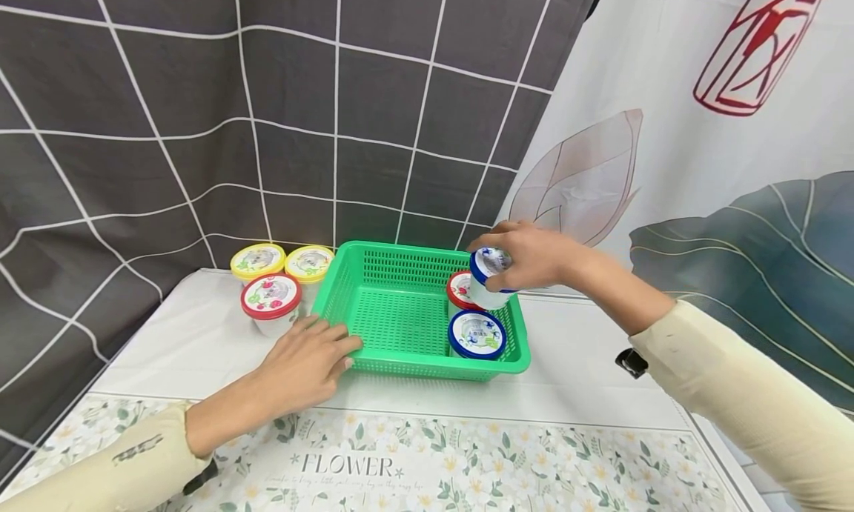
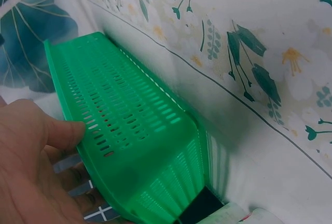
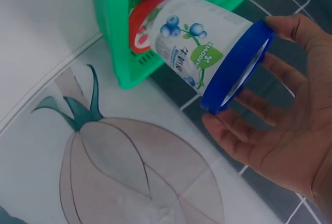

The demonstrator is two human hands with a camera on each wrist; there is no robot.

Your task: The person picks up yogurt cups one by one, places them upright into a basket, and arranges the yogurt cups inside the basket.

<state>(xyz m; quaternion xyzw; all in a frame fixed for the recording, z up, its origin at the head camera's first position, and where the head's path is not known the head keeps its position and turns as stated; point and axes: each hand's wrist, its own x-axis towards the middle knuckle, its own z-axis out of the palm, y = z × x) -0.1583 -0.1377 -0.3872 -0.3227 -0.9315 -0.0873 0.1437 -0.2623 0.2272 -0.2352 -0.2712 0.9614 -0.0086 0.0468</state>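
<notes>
My right hand (image 1: 530, 254) grips a white tub with a blue lid (image 3: 207, 47) by the lid's edge, fingers and thumb spread around it. Blueberries are printed on the tub's side, and it is held over the right end of a green plastic basket (image 1: 400, 365). Inside that end sit a red-lidded tub (image 1: 460, 288), partly hidden behind the held one, and another blue-lidded tub (image 1: 477, 334) nearer the front. At the basket's front left corner, my left hand (image 1: 303, 360) holds the rim, its thumb (image 2: 67, 132) against the edge.
Left of the basket stand two yellow-lidded tubs (image 1: 259, 260) and a red-lidded tub (image 1: 271, 296). A flower-printed cloth (image 1: 414, 460) covers the front of the table. Behind hangs a dark grid-patterned curtain (image 1: 287, 90), with a white printed one (image 1: 640, 75) on the right.
</notes>
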